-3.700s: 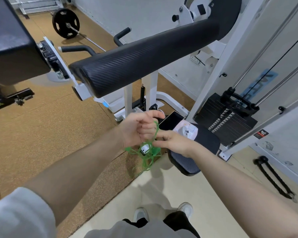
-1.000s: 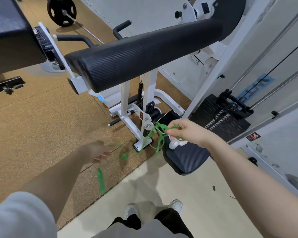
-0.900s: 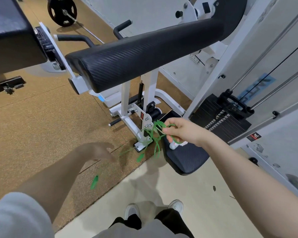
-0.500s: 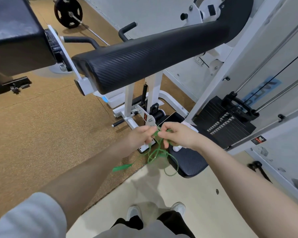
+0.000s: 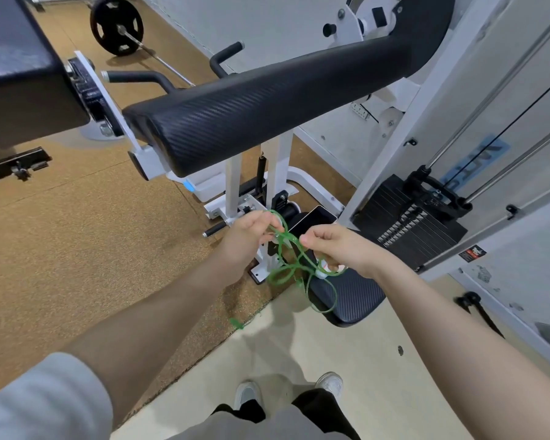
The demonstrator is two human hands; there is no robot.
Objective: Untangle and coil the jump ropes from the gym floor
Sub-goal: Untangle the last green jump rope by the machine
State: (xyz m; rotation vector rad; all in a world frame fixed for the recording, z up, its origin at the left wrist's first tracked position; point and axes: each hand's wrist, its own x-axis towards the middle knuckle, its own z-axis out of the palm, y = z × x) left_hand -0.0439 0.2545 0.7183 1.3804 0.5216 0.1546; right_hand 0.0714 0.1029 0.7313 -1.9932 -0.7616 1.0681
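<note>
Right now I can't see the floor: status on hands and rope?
Left hand and right hand both pinch the green jump rope. Loops hang tangled. Nothing blocking.

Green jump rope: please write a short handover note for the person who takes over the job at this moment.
Left hand: fingers pinch the green jump rope at its top loop.
Right hand: fingers curl round the rope and its white handle.
Rope: held in the air between both hands, above the edge of the black seat pad. Several loose loops hang below, crossing one another; a green end dangles low near the floor seam.
Done: rope is off the floor and in hand.
Left: finish freeing the crossings, then coil it neatly. I cannot see a second rope in this view.
</note>
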